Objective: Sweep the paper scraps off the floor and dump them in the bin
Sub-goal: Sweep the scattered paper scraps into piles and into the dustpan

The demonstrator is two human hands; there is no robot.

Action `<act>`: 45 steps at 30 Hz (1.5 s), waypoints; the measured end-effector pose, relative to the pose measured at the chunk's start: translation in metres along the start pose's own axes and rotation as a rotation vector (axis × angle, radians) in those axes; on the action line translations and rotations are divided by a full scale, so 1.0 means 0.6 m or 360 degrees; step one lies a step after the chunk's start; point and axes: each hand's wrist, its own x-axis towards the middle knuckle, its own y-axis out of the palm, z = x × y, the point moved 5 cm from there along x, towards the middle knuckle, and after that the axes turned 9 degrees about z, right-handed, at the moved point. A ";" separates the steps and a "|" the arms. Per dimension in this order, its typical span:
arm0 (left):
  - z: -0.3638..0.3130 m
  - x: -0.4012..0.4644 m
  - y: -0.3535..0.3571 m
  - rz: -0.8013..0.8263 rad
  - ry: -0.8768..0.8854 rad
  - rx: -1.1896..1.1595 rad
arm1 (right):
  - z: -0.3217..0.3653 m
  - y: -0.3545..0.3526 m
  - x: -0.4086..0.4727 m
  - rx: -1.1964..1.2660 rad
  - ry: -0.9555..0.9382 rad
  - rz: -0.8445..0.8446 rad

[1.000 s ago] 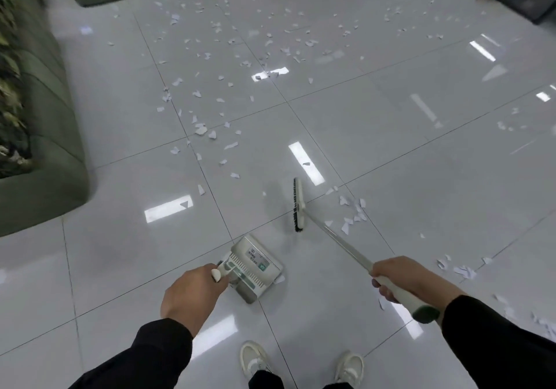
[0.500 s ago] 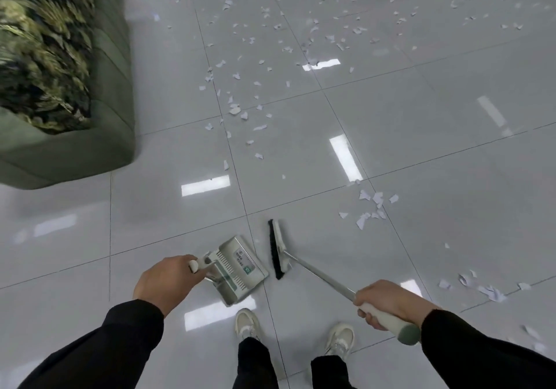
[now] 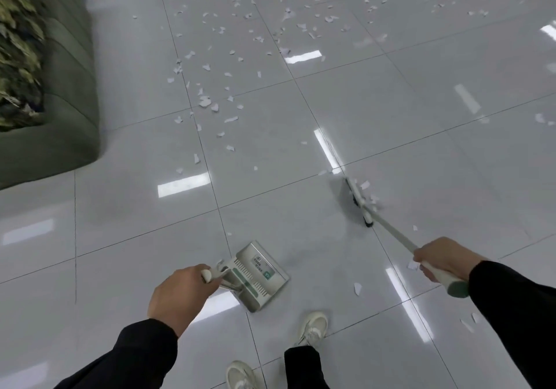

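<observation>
On the tiled floor (image 3: 391, 117), left hand (image 3: 177, 295) grips the dustpan (image 3: 258, 277).

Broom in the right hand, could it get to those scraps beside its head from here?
Probably yes. The right hand grips the broom, whose head already lies among the scraps with only bare floor around.

Your single head camera looks forward and steeply down from standing height. It takes in the tiled floor (image 3: 391, 102) ahead to your shoes (image 3: 313, 327).
</observation>
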 end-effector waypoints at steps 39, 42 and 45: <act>0.113 -0.052 0.081 0.0014 -0.0086 -0.0240 | -0.045 0.196 -0.050 0.0768 0.0067 0.0225; 0.079 -0.037 0.076 0.0031 -0.0063 -0.0217 | -0.056 0.123 -0.036 0.0703 0.0081 0.0094; 0.041 -0.014 0.063 0.0005 -0.0029 -0.0208 | -0.047 0.059 -0.034 0.0783 0.0057 0.0043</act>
